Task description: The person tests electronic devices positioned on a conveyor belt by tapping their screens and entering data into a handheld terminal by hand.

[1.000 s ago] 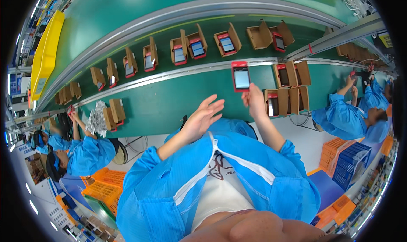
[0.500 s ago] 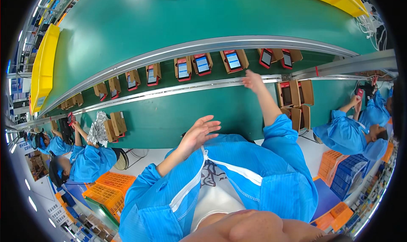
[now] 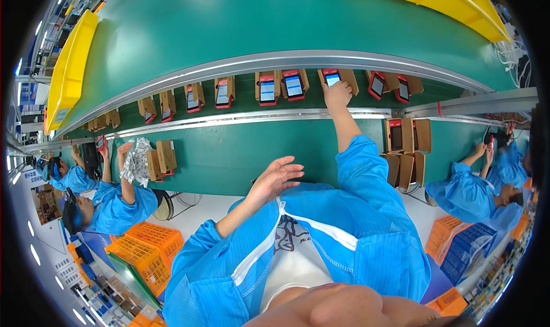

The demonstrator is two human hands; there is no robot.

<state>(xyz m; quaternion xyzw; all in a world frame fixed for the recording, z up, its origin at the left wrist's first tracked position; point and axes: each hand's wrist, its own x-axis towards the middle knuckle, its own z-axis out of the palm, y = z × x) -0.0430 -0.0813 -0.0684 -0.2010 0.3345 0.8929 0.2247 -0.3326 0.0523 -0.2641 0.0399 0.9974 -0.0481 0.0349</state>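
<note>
My right hand (image 3: 337, 94) reaches over the metal rail with its fingers bent on the lower end of a red-framed handheld device (image 3: 332, 76). The device's screen is lit, and its lower part is hidden by the fingers. It lies against an open brown cardboard box (image 3: 349, 79) in the channel behind the rail. My left hand (image 3: 276, 181) hovers above the bench's near edge, fingers apart, holding nothing. To the left of the reached-for device, another lit device (image 3: 293, 87) leans in its box. Two dark-screened devices, one of them a red handheld (image 3: 377, 85), sit to the right.
Open brown boxes (image 3: 407, 136) stand in a cluster at right on the green bench (image 3: 240, 146). Crumpled silver foil (image 3: 136, 162) and more boxes (image 3: 166, 156) lie at left. A metal rail (image 3: 258, 115) crosses ahead. Co-workers in blue (image 3: 126, 209) sit on both sides.
My right hand has moved forward onto the lit device in the channel. The left hand stays nearly as it was. The view has shifted slightly, and the left co-worker's hand has risen near the foil.
</note>
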